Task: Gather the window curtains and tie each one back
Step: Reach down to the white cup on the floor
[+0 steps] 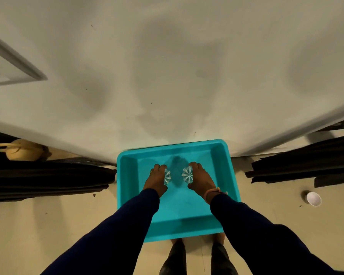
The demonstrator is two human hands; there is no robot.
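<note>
Not much room to move really. Both hands, left (157, 178) and right (200, 178), were down inside the teal tub (127, 195), walls boxing them in on all sides, with only a narrow gap between the two clear faceted knobs (187, 175) they held. The wall (167, 66) stood right behind the tub, filling the upper frame. Dark curtains (48, 179) were piled mid left and mid right, close to the tub's sides. Bare floor was open at lower left and lower right, apart from a white cup (313, 198) at right.
</note>
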